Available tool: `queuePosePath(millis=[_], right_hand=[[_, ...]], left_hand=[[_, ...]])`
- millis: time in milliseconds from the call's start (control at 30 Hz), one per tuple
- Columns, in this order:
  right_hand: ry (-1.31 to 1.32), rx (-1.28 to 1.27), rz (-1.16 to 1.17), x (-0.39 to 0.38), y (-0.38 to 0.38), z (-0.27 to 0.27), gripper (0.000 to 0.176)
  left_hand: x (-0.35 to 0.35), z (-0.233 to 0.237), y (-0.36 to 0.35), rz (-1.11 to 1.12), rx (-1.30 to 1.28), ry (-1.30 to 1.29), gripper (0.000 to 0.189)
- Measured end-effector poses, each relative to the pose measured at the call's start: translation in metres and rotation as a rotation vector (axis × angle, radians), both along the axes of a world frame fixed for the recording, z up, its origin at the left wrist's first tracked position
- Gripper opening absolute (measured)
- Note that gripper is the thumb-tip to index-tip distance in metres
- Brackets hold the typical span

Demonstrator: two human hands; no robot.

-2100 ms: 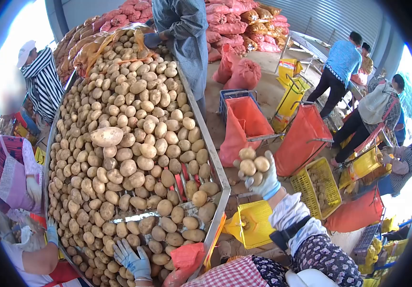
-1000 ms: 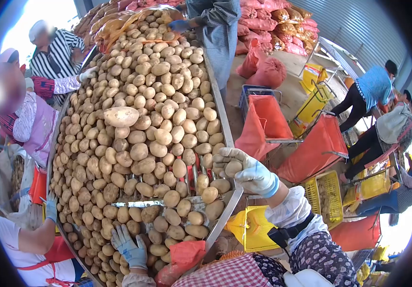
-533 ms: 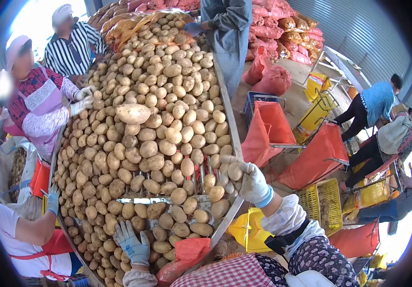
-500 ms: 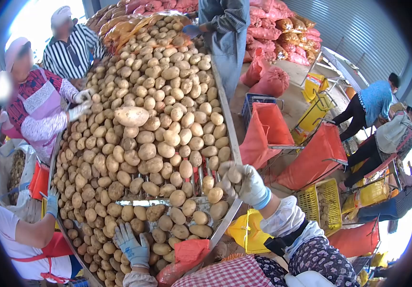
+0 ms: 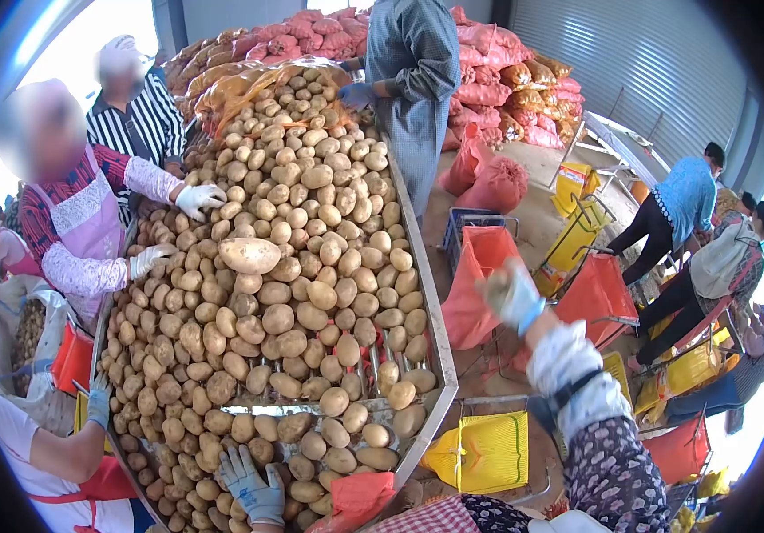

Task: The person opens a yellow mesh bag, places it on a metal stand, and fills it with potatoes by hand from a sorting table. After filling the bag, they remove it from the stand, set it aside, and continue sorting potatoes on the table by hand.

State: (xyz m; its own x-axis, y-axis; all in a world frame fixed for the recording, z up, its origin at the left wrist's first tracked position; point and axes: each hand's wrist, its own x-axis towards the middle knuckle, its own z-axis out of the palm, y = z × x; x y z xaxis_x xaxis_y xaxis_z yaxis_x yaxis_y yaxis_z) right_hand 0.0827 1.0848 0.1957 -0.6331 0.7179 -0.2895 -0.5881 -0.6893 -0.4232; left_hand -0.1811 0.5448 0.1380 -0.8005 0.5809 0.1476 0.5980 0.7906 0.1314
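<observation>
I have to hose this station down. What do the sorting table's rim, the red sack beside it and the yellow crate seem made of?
Sorting table rim: bare grey metal, likely steel; it glints. Red sack: thin creased sheet, matte, probably woven plastic or cloth. Yellow crate: moulded plastic, slightly glossy, with slotted ribs.

Gloved left hand [image 5: 253, 487] flat on heaped potatoes [image 5: 311, 293], blurred right hand [image 5: 510, 293] raised by orange sack [image 5: 469, 313]

The right hand [image 5: 510, 293] is smeared by motion; whether it holds anything is unclear. The bottom edge cuts the left hand [image 5: 253, 486] at the wrist.
</observation>
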Motion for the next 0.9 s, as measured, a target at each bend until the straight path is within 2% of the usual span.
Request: queuePosePath(millis=[67, 100, 167, 200, 233, 267, 333, 400, 467, 533, 600, 667, 700, 767, 800, 900], right_hand=[[-0.225, 0.093, -0.294, -0.012, 0.044, 0.052, 0.051], [-0.219, 0.096, -0.285, -0.016, 0.041, 0.057, 0.051], [-0.580, 0.160, -0.246, -0.040, 0.024, 0.055, 0.070], [-0.526, 0.357, -0.076, -0.043, 0.018, 0.032, 0.070], [-0.550, 0.436, -0.004, -0.051, 0.008, 0.011, 0.063], [-0.664, 0.553, 0.069, -0.061, -0.002, -0.010, 0.054], [-0.805, 0.831, 0.127, -0.083, -0.074, 0.003, 0.040], [-0.756, 1.233, 0.002, -0.101, -0.123, -0.010, 0.030], [-0.776, 1.414, 0.217, -0.111, -0.183, 0.024, 0.029], [-0.676, 1.385, 0.453, -0.126, -0.236, 0.047, 0.032], [-0.556, 1.552, 0.651, -0.142, -0.285, 0.073, 0.038], [-0.533, 1.384, 0.952, -0.159, -0.334, 0.091, 0.046], [-0.522, 1.399, 0.956, -0.166, -0.349, 0.078, 0.046], [-0.460, 1.711, 0.898, -0.182, -0.380, 0.027, 0.058], [-0.450, 1.726, 0.902, -0.188, -0.393, 0.018, 0.058], [-0.711, 2.091, 0.857, -0.197, -0.420, 0.014, 0.069]], left_hand=[[0.000, 0.000, 0.002, 0.011, 0.010, -0.002, 0.070], [0.000, -0.001, 0.002, 0.001, 0.006, 0.009, 0.070], [-0.001, -0.002, -0.001, -0.041, 0.071, 0.041, 0.071], [-0.003, -0.003, 0.001, -0.077, 0.095, 0.133, 0.068], [-0.001, 0.019, 0.008, -0.066, 0.140, 0.022, 0.062], [0.001, 0.026, 0.007, -0.072, 0.194, 0.041, 0.057], [-0.002, 0.013, -0.003, -0.070, 0.194, 0.052, 0.065], [-0.007, 0.011, -0.003, -0.062, 0.157, -0.022, 0.067], [-0.006, 0.005, -0.006, -0.057, 0.170, -0.001, 0.068], [-0.005, 0.001, -0.009, -0.066, 0.191, 0.000, 0.070], [-0.005, 0.004, -0.009, -0.058, 0.223, -0.022, 0.070], [-0.004, 0.001, -0.009, -0.053, 0.234, -0.034, 0.068], [-0.006, -0.001, -0.010, -0.062, 0.243, -0.047, 0.066], [-0.010, -0.013, -0.016, -0.105, 0.257, -0.077, 0.064], [-0.012, -0.016, -0.022, -0.160, 0.265, -0.117, 0.062], [0.002, 0.016, -0.061, -0.162, 0.331, -0.003, 0.055]])
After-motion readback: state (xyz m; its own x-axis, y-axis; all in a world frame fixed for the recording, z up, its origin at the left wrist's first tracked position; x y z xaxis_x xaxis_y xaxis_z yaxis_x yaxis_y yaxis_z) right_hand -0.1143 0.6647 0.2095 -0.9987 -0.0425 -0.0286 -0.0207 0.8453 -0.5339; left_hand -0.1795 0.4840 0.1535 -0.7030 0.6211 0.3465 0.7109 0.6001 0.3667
